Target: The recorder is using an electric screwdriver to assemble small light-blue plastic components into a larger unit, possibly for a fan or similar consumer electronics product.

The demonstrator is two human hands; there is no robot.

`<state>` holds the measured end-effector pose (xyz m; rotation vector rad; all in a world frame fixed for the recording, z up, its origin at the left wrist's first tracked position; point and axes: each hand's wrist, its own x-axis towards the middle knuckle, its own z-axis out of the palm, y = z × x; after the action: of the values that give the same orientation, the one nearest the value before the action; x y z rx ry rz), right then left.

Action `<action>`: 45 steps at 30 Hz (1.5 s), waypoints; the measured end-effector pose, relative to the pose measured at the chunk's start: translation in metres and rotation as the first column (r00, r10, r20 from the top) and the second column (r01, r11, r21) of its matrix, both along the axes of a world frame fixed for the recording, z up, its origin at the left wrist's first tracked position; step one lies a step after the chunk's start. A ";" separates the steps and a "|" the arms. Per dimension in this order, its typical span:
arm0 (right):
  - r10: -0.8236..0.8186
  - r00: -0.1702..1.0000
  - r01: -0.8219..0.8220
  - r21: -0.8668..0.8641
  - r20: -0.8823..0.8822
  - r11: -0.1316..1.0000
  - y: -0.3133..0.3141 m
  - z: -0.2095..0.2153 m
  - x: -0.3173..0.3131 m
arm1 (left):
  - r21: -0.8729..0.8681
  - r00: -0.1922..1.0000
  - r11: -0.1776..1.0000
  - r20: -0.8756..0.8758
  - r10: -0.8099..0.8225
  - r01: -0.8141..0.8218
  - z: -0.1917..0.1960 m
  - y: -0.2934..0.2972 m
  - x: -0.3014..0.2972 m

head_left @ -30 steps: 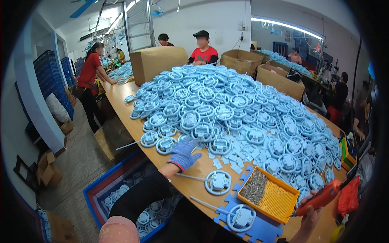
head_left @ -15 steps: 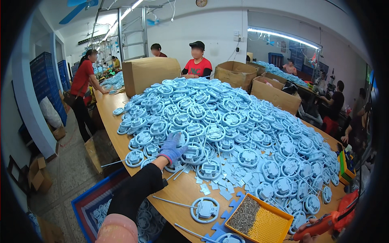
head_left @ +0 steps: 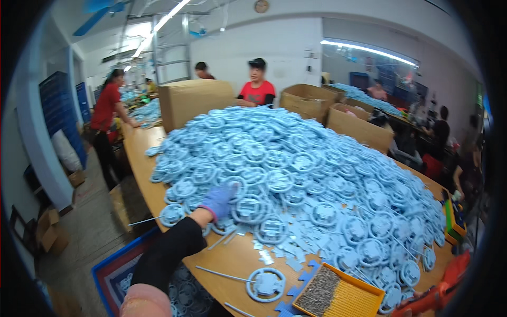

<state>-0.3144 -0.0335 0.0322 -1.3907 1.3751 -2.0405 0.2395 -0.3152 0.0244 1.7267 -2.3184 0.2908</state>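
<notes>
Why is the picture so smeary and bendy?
In the head view, the gloved left hand and blue pieces are blurred, perhaps from movement; the table edge curves and corners go black, likely fisheye lens; the strip light glares white.

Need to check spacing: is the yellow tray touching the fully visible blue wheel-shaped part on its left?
Apart. The head view shows a strip of blue mat between the yellow tray and the wheel-shaped part.

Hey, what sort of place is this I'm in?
Probably a small factory or assembly workshop. A big heap of matching light-blue ring-shaped parts covers much of the table, a yellow tray of small grey pieces sits beside it, and several other people are around the room.
</notes>
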 end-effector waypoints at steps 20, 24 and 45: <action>-0.275 0.944 0.267 -0.064 -0.184 0.961 0.069 0.046 -0.019 | -0.221 -0.651 0.884 -0.750 0.117 0.412 0.020 0.159 0.016; -0.319 0.927 0.312 -0.068 -0.196 0.948 0.088 0.051 -0.009 | -0.199 -0.782 0.979 -0.616 -0.095 0.038 -0.018 0.189 0.062; -0.084 0.425 -0.227 -0.196 -0.901 0.954 -0.119 0.197 0.361 | 0.062 -0.287 0.905 -0.956 -0.068 -0.420 -0.111 0.112 0.097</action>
<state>0.0462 -0.1525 0.2295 -2.9214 1.2639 -1.3962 0.3360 -0.2029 -0.0871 1.1319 -0.5613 -0.5786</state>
